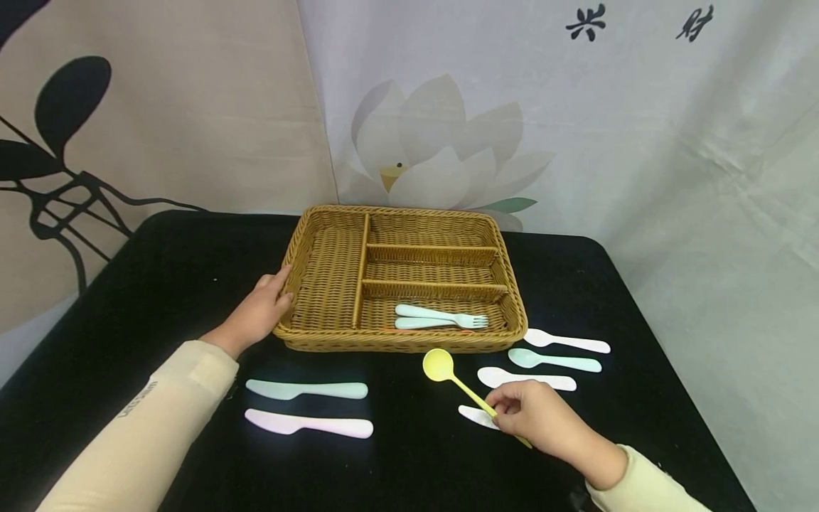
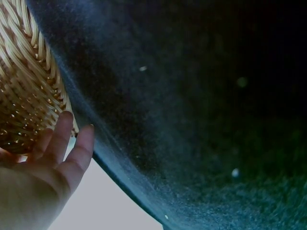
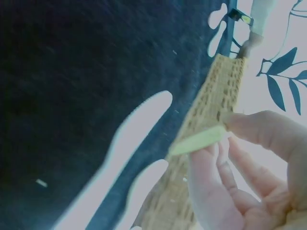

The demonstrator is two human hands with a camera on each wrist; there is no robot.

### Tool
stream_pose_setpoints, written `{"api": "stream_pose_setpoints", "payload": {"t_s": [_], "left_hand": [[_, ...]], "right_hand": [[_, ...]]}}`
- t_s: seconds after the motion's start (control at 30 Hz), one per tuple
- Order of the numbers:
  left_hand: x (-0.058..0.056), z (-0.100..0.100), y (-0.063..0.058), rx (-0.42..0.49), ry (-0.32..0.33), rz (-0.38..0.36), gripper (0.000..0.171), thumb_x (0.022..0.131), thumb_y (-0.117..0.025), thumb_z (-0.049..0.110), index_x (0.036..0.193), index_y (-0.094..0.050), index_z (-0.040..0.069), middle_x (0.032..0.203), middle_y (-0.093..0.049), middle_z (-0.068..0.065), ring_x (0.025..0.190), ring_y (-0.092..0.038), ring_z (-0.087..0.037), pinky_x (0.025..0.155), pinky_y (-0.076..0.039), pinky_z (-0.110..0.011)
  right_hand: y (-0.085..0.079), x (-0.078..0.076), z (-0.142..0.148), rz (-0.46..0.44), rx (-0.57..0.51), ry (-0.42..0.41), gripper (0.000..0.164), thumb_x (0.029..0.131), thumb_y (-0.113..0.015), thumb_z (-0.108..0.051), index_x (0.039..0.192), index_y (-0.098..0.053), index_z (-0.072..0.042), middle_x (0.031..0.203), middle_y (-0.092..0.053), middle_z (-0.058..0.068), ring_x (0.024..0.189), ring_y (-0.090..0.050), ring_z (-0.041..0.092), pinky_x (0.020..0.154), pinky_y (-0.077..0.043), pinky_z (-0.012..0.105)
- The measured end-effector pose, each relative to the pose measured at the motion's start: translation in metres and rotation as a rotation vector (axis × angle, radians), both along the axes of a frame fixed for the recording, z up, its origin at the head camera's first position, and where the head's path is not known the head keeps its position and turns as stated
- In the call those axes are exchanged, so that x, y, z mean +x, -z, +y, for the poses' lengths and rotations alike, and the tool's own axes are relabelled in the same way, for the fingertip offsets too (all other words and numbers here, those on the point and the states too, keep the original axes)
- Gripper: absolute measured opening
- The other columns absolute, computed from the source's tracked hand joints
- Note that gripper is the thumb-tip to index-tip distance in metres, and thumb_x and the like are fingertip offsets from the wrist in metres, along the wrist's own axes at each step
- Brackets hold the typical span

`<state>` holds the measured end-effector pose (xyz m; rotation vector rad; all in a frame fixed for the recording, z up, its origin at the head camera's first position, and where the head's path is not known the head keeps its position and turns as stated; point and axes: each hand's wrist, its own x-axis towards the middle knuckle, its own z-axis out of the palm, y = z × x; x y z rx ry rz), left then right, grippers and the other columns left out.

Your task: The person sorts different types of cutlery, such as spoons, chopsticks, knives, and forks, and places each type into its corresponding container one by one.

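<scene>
My right hand (image 1: pixel 544 419) pinches a long-handled yellow spoon (image 1: pixel 438 365) by its handle, thumb against fingers; its round bowl points toward the basket's front edge. In the right wrist view the handle end (image 3: pixel 199 141) shows between thumb and fingers. Under that hand lies a white knife (image 1: pixel 476 416), partly covered. My left hand (image 1: pixel 259 316) rests at the left rim of a divided wicker basket (image 1: pixel 399 343); in the left wrist view its fingers (image 2: pixel 60 139) lie fairly straight along the outer wall. Two pale green forks (image 1: pixel 441 317) lie in the basket's front right compartment.
Left of centre lie a pale green knife (image 1: pixel 307 390) and a pink knife (image 1: pixel 310 424). Right of the basket are a white spoon (image 1: pixel 566 342), a pale green spoon (image 1: pixel 553 360) and another white spoon (image 1: pixel 527 378). A printed cloth (image 1: pixel 640 142) hangs behind the black table (image 1: pixel 416 462).
</scene>
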<state>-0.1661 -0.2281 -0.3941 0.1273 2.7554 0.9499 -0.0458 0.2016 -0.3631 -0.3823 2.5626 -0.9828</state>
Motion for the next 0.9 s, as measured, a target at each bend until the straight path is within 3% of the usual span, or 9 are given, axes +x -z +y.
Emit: {"api": "stream_pose_setpoints", "payload": {"t_s": [0.43,0.9], "left_hand": [[-0.001,0.001,0.0,0.0,-0.015,0.003,0.063,0.104,-0.034,0.024,0.155,-0.001,0.007,0.144,-0.022,-0.027,0.12,-0.038,-0.04,0.104,-0.03,-0.064],[0.0,0.001,0.0,0.001,-0.003,0.003,0.063,0.105,-0.034,0.024,0.155,0.0,0.007,0.145,-0.022,-0.027,0.121,-0.038,-0.041,0.104,-0.029,-0.064]], "right_hand": [[-0.038,-0.029,-0.007,0.151,0.033,0.064,0.016,0.078,-0.069,0.0,0.093,-0.073,-0.006,0.074,-0.061,-0.003,0.071,-0.054,0.014,0.059,-0.047,0.025],[-0.057,-0.081,-0.006,0.307,0.04,0.045,0.017,0.083,-0.065,0.003,0.099,-0.071,0.0,0.079,-0.064,0.004,0.073,-0.054,0.017,0.06,-0.047,0.028]]}}
